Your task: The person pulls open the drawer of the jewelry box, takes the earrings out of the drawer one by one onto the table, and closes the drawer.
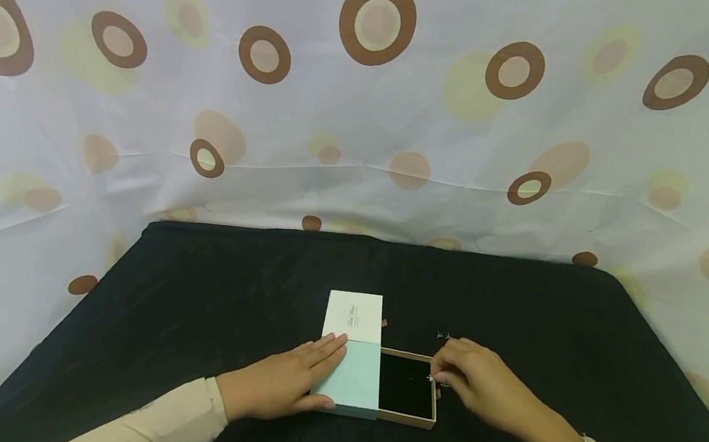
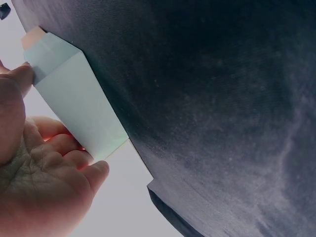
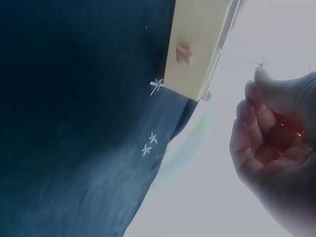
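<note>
My left hand point(image 1: 287, 379) rests on the pale blue sleeve point(image 1: 357, 374) of a small box, fingers extended across its top and thumb along the near side. From the sleeve's right side juts a tan-edged drawer point(image 1: 407, 419) with a black inside. Over the drawer's right edge, my right hand point(image 1: 483, 381) pinches a tiny silver stud earring point(image 1: 431, 378) between thumb and fingertips; its thin pin shows in the right wrist view. One star-shaped earring point(image 3: 157, 85) lies beside the drawer's corner. Two more star earrings point(image 3: 149, 143) lie close together on the cloth.
Adjoining the blue sleeve's far edge is a white panel point(image 1: 353, 316) with dark lettering and a small brown tab point(image 1: 384, 323) at its right. A ribbon tab point(image 3: 184, 54) sticks out of the drawer's end. Black cloth point(image 1: 223, 279) covers the table; a patterned curtain point(image 1: 365, 127) hangs behind.
</note>
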{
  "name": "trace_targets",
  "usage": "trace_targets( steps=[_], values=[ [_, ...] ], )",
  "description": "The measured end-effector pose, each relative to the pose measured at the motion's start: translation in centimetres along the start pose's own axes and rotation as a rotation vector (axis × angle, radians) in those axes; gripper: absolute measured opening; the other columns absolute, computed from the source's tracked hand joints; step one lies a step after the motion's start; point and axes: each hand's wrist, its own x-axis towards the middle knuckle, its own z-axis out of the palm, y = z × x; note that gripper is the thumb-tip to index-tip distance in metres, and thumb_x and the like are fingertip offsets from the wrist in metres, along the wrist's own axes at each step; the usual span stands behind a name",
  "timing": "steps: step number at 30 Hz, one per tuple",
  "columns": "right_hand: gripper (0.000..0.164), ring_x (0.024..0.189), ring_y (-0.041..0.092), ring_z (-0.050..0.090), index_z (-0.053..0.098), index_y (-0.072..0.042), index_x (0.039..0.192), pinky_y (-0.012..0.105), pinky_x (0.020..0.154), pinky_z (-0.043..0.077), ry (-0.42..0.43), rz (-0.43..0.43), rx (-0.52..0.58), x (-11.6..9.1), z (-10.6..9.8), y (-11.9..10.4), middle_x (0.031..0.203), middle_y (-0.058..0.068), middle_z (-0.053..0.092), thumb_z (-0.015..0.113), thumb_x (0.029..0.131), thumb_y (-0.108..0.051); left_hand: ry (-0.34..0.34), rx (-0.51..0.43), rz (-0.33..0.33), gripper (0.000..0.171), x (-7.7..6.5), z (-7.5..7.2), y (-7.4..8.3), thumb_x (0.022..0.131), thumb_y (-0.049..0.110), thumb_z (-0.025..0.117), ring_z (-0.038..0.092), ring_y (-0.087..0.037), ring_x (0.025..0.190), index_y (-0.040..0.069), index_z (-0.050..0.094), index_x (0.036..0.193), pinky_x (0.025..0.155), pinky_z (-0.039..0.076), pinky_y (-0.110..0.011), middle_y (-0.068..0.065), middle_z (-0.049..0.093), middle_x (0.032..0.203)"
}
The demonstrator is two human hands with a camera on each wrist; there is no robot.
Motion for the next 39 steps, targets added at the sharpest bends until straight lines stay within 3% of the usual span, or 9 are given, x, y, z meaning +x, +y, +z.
trace_targets(
  steps=[17,26,39],
  values=[
    [0.009,0.072,-0.004,0.045,0.063,-0.019,0.084,0.020,0.060,0.046,0.033,0.066,-0.053,-1.7,-0.6,2.3,0.083,-0.017,0.053,0.069,0.086,-0.013,0.019,0.003,0.012,0.073,-0.1,0.3,-0.2,0.099,0.051,0.042,0.019,-0.023,0.146,0.004,0.024,0.152,0.115,0.026,-0.040,-0.009,0.017,0.160],
    [0.018,0.071,-0.004,0.045,0.061,-0.021,0.082,0.022,0.059,0.045,-0.001,0.117,-0.082,-2.4,-0.3,3.3,0.080,-0.017,0.052,0.073,0.082,-0.007,0.022,-0.002,0.018,0.073,-0.1,0.4,-0.1,0.099,0.051,0.042,0.019,-0.023,0.146,0.004,0.024,0.151,0.115,0.027,-0.040,-0.009,0.017,0.160],
    [0.014,0.073,-0.002,0.047,0.063,-0.021,0.081,0.025,0.062,0.046,-0.048,0.095,-0.101,-2.5,0.7,4.3,0.081,-0.018,0.054,0.072,0.084,-0.009,0.001,-0.007,-0.004,0.073,-0.1,0.1,0.0,0.099,0.051,0.040,0.017,-0.020,0.146,0.005,0.023,0.152,0.116,0.025,-0.038,-0.007,0.016,0.160]
  ],
)
